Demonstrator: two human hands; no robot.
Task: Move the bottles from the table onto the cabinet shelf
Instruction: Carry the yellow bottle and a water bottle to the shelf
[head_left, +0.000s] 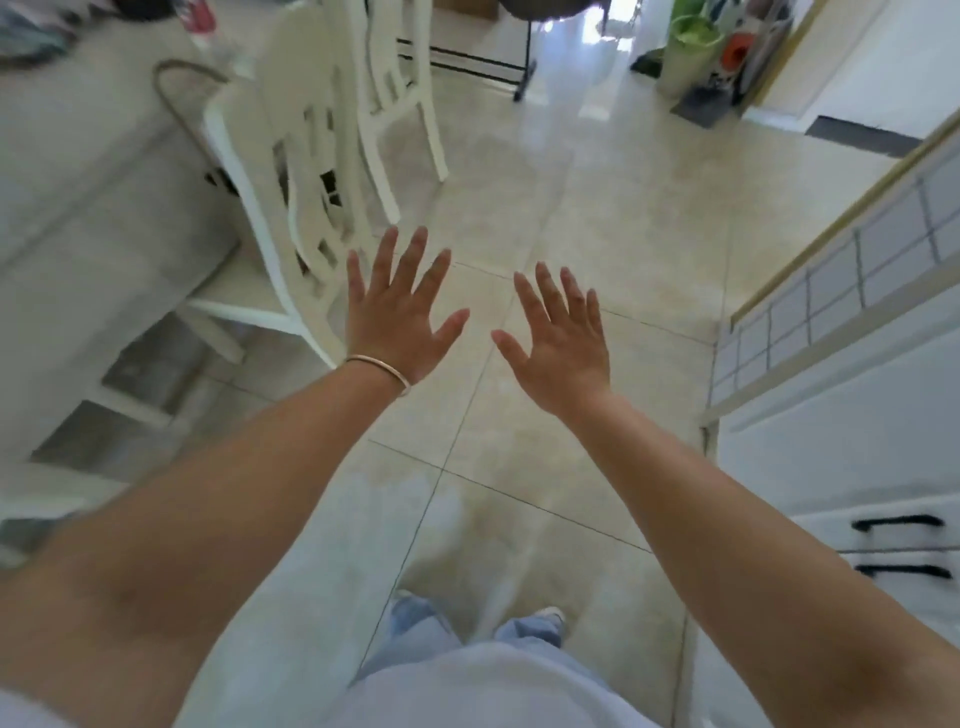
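While both arms reach out over the tiled floor (597, 208), neither hand holds anything: my left hand (402, 317) is spread flat, fingers straight and apart, a thin bangle (382, 369) at the wrist; my right hand (563, 343) is likewise splayed and empty.

Landmark: the white chair (291, 171), tucked against the surface (78, 171). Left hand hovers just beside the chair's near side; right hand sits further from it, towards the white cabinet (841, 415). The two hands are near each other but not touching.

Task item: one blurred shape beyond the chair's back, lying on the surface, reads as a clear bottle (208, 31) with a red label. Blur is heavy; I cannot tell its fill level or whether a cap is on. No other bottles can be made out. The cabinet shelf itself is not identifiable from here; only dark handles (898, 522) on the cabinet front show.

Handling judgement: probably thin clear plastic, light if empty, walls that dent under squeeze, smooth and somewhat slippery. Best hold is likely around the mid-body at the label, fingers wrapped, moderate pressure; neck grip as fallback.

Step in hand, as I judge it: transit between surface and cabinet, nothing carried.
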